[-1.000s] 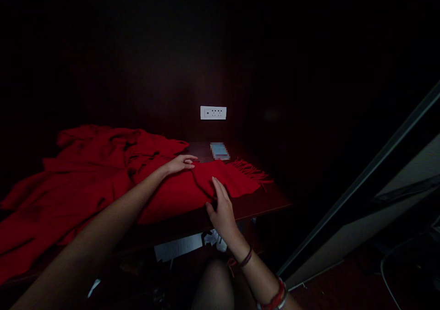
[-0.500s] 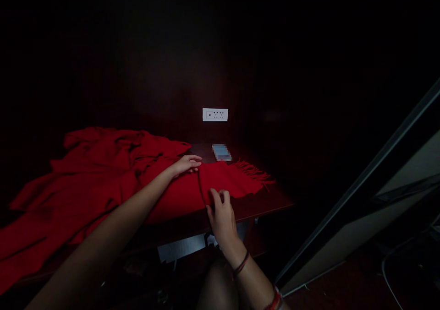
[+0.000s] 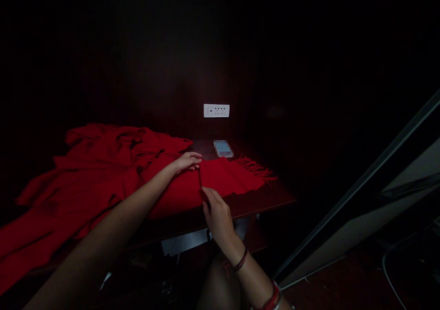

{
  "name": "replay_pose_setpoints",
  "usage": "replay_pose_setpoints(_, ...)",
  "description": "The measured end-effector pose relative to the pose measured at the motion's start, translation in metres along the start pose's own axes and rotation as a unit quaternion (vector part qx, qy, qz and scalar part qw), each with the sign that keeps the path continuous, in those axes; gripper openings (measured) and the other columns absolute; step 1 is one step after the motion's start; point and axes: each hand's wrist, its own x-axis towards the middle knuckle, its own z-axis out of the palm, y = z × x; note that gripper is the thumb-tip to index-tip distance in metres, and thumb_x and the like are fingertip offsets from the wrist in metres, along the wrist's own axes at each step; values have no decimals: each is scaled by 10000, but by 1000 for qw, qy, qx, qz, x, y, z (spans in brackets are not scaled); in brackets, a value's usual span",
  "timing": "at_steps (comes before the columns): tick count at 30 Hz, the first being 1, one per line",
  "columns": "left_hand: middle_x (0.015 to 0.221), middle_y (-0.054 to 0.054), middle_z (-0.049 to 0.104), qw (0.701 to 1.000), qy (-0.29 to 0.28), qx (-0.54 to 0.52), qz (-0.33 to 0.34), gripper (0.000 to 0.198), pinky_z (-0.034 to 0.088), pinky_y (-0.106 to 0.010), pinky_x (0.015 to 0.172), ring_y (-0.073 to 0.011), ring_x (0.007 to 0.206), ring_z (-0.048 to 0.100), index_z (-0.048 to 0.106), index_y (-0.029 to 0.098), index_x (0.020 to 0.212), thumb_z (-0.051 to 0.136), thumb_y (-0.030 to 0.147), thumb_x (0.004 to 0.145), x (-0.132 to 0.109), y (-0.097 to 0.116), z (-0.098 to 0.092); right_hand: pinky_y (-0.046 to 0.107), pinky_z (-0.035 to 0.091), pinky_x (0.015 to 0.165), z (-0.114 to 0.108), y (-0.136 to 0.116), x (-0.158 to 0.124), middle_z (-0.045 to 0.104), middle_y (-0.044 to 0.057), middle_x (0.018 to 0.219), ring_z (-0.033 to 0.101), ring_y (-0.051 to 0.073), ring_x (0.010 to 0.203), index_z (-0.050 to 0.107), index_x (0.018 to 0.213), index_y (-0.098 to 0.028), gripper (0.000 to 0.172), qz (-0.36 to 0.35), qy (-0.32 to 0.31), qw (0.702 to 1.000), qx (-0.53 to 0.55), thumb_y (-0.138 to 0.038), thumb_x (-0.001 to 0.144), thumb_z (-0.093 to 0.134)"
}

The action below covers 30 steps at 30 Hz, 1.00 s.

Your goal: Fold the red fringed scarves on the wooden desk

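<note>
A red scarf [image 3: 178,196] with a fringed end [image 3: 256,167] lies spread on a dark wooden shelf. Near its right end, one layer [image 3: 227,175] is folded over and its edge runs between my hands. My left hand [image 3: 187,161] rests at the far end of that folded edge, fingers closed on the cloth. At the near corner of the fold, my right hand [image 3: 219,216] touches the scarf with outstretched fingertips, its thumb apart from them. On the left, the rest of the red fabric sits in a loose, wrinkled heap [image 3: 103,163].
A blurred light-blue packet [image 3: 223,149] lies behind the scarf. Above it a white socket plate [image 3: 216,111] is fixed to the dark back wall. The shelf's front edge [image 3: 264,206] runs below my right hand. A slanted panel edge [image 3: 357,186] stands to the right.
My right hand has shifted slightly left, and its fingertips have come down against the fold's near corner. My left hand has stayed at the far end. The view has tilted slightly.
</note>
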Motion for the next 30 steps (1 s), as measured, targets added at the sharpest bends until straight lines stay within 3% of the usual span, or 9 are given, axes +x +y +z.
replay_pose_setpoints(4,639,-8,571,999,-17,-34,-20,301,433,-177,526,-85,572,559,491,117,959,558,107,665,-3,4,-8,296,381,834,-2,-2,6,573,50,1011,519,156,911,493,1098,-183,430,-7,-4,1000,13,-48,700,401)
replay_pose_setpoints(8,749,-11,593,996,-65,-66,6,401,446,-186,644,-98,708,575,520,157,980,599,76,595,-10,35,-26,264,351,880,-26,-15,15,529,43,1073,470,136,980,473,1121,-180,479,-28,66,994,84,-44,663,439)
replay_pose_setpoints(12,778,-4,602,997,-35,-8,62,425,437,-188,633,-95,706,565,530,163,1008,617,139,592,-18,75,-43,236,391,833,-49,-29,25,537,23,1011,493,127,920,520,1063,-209,447,-33,108,984,138,-57,647,465)
replay_pose_setpoints(16,743,8,608,992,-21,85,89,399,425,-207,626,-104,678,553,546,160,991,613,167,598,-15,85,-42,237,444,731,-52,-30,28,569,20,914,534,127,803,585,939,-215,323,5,147,973,179,-92,660,480)
replay_pose_setpoints(19,684,5,605,989,-22,114,93,354,409,-204,576,-97,602,534,562,140,947,605,136,595,-4,78,-28,240,460,696,-51,-18,31,590,32,842,555,122,741,607,850,-179,231,39,168,957,235,-110,665,486)
replay_pose_setpoints(22,680,-15,606,989,-7,95,111,330,402,-216,562,-98,574,526,556,112,927,604,138,601,15,74,-5,265,466,717,-58,1,38,592,59,902,566,138,777,586,863,-145,232,86,184,923,326,-160,639,533)
replay_pose_setpoints(26,736,-37,610,975,21,157,155,303,408,-220,588,-108,623,538,542,100,954,561,174,661,50,78,36,282,477,675,-81,31,49,602,75,895,571,159,774,548,937,-133,365,158,218,882,387,-229,587,591)
replay_pose_setpoints(30,725,-46,603,960,31,229,157,263,407,-225,572,-126,632,538,555,89,936,528,163,684,88,77,81,255,467,593,-99,69,52,607,39,774,565,128,651,555,910,-133,363,211,262,855,394,-246,567,597)
